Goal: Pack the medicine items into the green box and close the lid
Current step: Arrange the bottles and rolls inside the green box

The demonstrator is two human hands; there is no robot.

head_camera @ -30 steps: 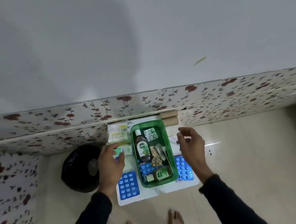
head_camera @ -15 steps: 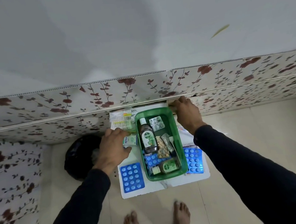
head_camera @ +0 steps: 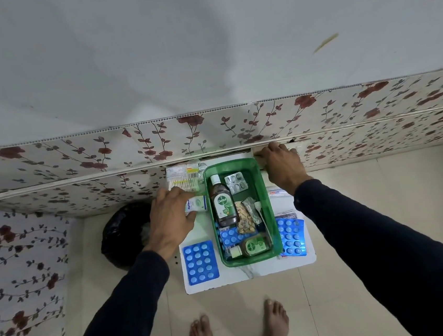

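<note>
While the green box is sitting open on the white desk, between the two hands, the left hand is resting palm down just to the box's left, its fingers curled over a small white carton with green print; whether the carton is truly gripped or only covered cannot be told. Beyond that hand's fingertips a pack of cotton swabs is lying against the flowered wall panel. Nearer the person than the left hand, a blue blister sheet is lying flat on the desk. The right hand is reaching to the far right corner of the box, fingers bent down onto a pale object at the wall's edge; what it has hold of, if anything, is hidden. Below the right wrist another blue blister sheet is lying beside the box. Inside the box a brown Dettol bottle, a silver pill strip, a smaller green bottle and more blue tablets are lying together.
</note>
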